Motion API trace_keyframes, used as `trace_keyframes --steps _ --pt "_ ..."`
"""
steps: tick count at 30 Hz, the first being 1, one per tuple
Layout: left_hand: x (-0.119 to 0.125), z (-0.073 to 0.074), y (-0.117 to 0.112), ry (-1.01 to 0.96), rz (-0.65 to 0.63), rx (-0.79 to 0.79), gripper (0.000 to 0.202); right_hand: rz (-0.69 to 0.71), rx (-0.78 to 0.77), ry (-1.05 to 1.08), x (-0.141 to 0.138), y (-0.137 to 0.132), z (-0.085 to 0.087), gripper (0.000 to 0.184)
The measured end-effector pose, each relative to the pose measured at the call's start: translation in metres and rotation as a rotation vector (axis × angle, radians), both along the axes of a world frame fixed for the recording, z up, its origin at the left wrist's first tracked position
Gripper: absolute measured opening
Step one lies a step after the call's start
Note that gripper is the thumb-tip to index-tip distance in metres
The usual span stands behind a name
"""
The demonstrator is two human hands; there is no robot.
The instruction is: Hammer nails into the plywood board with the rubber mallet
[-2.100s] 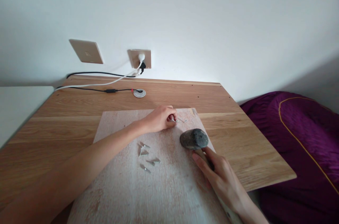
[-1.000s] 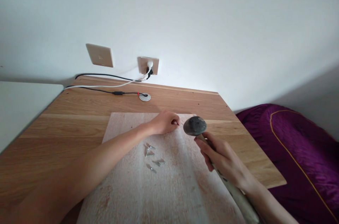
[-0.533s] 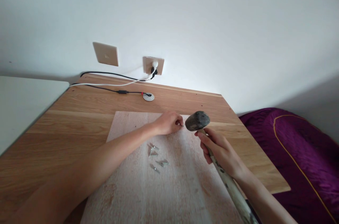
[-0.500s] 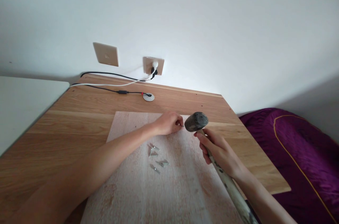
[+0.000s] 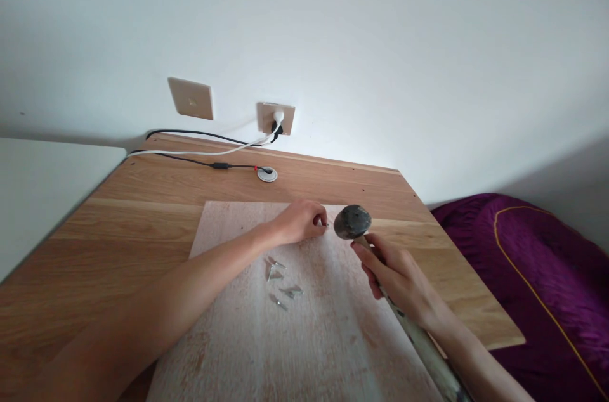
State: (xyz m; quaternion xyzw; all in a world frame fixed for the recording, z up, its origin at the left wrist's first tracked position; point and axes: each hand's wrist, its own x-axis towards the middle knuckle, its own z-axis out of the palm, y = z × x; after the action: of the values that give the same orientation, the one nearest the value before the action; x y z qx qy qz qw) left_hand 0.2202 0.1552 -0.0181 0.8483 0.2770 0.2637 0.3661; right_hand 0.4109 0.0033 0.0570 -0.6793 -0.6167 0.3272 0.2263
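My left hand (image 5: 301,222) rests near the far edge of a whitewashed wooden board (image 5: 266,351), thumb and fingertips pinched around a small silvery fastener (image 5: 327,225), mostly hidden by the fingers. To its right, my right hand (image 5: 394,265) is wrapped round the handle of a mallet (image 5: 353,222) with a dark, worn head. The mallet head hangs just right of the left fingertips, a small gap between them. Several loose silvery metal fasteners (image 5: 277,270) lie on the board below my left hand; their exact kind is too small to tell.
The board lies on a wooden desk (image 5: 143,218) against a white wall. Behind it, black and white cables (image 5: 190,152) run to a wall socket (image 5: 276,118) and a round cable grommet (image 5: 267,174). A white panel (image 5: 52,193) borders the left; purple fabric (image 5: 547,275) lies right.
The mallet head has tilted and dropped slightly, with my right hand shifting a little right. My left hand has moved slightly left, still pinching. The loose fasteners have stayed put.
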Motion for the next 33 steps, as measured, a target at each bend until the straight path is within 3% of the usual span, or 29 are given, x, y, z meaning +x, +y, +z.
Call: trace_keyframes --steps 5,9,13,20,33 --pt "-0.001 0.001 0.000 0.006 0.001 -0.004 0.012 -0.004 0.006 0.118 -0.004 0.005 0.002 0.040" --pt "-0.001 0.005 -0.001 0.027 -0.004 -0.006 0.016 -0.005 -0.050 0.073 -0.006 0.010 -0.002 0.042" --pt "0.000 0.005 -0.001 0.029 -0.012 -0.023 0.015 -0.056 0.015 0.134 -0.007 0.009 0.002 0.042" --pt "-0.002 0.005 0.000 0.023 -0.032 -0.012 0.015 0.005 -0.038 0.034 -0.005 0.011 -0.004 0.040" --pt "-0.002 0.004 0.000 0.025 -0.038 -0.027 0.015 -0.044 -0.015 0.140 -0.007 0.009 -0.009 0.041"
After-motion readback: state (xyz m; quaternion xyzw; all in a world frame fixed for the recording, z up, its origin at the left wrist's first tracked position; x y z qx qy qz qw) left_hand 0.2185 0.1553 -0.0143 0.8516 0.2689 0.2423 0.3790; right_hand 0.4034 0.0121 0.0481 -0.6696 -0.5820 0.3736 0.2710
